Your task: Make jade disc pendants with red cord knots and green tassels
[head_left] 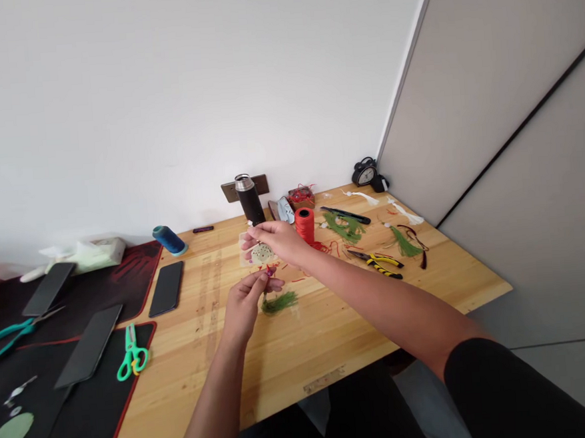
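Observation:
My left hand (244, 304) is closed in a pinch on a small purple-and-red bead (269, 273) with bits of red cord about it. Just below the fingers is a green tassel (280, 303); whether it hangs from the bead or lies on the wood is unclear. Higher up, my right hand (280, 241) has thumb and forefinger pressed together, and a tiny white speck shows at their tips, too small to name. Under that hand lies a pale bead tray (262, 253), partly covered. A spool of red cord (305, 226) stands just beyond the right wrist.
Yellow-black pliers (378, 261), a black utility knife (345, 215) and more green tassels (346, 228) lie to the right. A black flask (249, 200) stands near the wall. Leftward are a blue thread spool (169, 241), a phone (166, 289) and green scissors (131, 353).

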A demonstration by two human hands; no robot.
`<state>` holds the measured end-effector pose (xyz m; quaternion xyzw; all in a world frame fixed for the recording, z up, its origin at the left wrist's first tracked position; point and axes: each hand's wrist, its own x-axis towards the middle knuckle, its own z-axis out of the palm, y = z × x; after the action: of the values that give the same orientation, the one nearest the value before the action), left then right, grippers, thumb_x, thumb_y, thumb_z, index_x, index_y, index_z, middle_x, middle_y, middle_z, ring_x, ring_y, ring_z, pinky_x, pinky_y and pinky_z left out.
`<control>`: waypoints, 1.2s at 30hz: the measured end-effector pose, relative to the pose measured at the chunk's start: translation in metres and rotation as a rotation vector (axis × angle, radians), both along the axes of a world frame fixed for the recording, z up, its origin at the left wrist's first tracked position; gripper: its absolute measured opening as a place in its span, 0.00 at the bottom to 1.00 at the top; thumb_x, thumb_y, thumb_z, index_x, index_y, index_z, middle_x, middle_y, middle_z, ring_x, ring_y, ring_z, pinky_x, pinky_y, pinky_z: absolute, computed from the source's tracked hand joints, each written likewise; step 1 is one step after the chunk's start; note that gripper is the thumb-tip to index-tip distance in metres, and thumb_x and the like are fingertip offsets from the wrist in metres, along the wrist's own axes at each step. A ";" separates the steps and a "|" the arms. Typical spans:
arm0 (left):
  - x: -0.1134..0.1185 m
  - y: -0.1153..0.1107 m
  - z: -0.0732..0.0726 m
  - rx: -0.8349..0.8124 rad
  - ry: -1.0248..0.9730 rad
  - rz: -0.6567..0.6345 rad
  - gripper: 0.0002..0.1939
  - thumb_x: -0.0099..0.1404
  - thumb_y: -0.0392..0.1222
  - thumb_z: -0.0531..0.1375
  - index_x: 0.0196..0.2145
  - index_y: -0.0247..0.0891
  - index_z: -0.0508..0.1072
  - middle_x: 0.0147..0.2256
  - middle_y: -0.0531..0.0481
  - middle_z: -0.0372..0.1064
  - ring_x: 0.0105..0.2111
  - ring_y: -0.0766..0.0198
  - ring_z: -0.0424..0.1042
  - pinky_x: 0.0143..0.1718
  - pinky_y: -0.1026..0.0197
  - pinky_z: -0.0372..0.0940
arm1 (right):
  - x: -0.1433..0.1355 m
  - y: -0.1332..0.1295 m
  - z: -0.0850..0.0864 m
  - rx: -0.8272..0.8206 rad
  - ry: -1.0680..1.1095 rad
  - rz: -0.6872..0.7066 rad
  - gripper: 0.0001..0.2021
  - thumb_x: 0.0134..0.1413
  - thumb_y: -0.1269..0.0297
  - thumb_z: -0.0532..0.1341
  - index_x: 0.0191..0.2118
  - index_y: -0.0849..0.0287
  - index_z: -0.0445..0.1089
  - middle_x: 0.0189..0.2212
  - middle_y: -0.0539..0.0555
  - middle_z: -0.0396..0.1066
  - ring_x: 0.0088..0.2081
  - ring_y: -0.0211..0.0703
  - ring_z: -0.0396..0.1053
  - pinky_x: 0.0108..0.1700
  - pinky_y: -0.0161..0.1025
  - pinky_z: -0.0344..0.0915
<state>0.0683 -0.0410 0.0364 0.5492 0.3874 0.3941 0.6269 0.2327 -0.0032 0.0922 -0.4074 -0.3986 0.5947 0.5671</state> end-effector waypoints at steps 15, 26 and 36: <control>0.001 0.006 -0.008 -0.088 -0.092 0.031 0.18 0.61 0.56 0.73 0.35 0.36 0.82 0.33 0.41 0.84 0.32 0.56 0.81 0.39 0.57 0.70 | -0.007 0.002 -0.003 -0.030 0.038 -0.004 0.09 0.71 0.64 0.65 0.37 0.60 0.77 0.32 0.55 0.82 0.29 0.43 0.80 0.34 0.39 0.79; 0.002 0.003 -0.006 -0.366 -0.326 -0.066 0.17 0.56 0.49 0.78 0.33 0.34 0.81 0.30 0.44 0.80 0.29 0.63 0.76 0.35 0.61 0.71 | -0.011 0.005 -0.010 -0.073 0.114 0.012 0.11 0.70 0.58 0.67 0.38 0.61 0.78 0.33 0.55 0.82 0.30 0.42 0.81 0.37 0.40 0.81; -0.001 0.008 -0.008 -0.404 -0.344 -0.094 0.17 0.59 0.49 0.76 0.39 0.34 0.82 0.34 0.42 0.82 0.31 0.61 0.78 0.36 0.60 0.72 | -0.011 0.012 -0.019 -0.071 0.113 -0.021 0.13 0.70 0.56 0.67 0.37 0.61 0.78 0.34 0.56 0.82 0.31 0.44 0.81 0.35 0.39 0.80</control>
<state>0.0673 -0.0327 0.0284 0.3551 0.3198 0.3667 0.7982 0.2212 0.0092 0.0734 -0.3971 -0.3402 0.6246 0.5801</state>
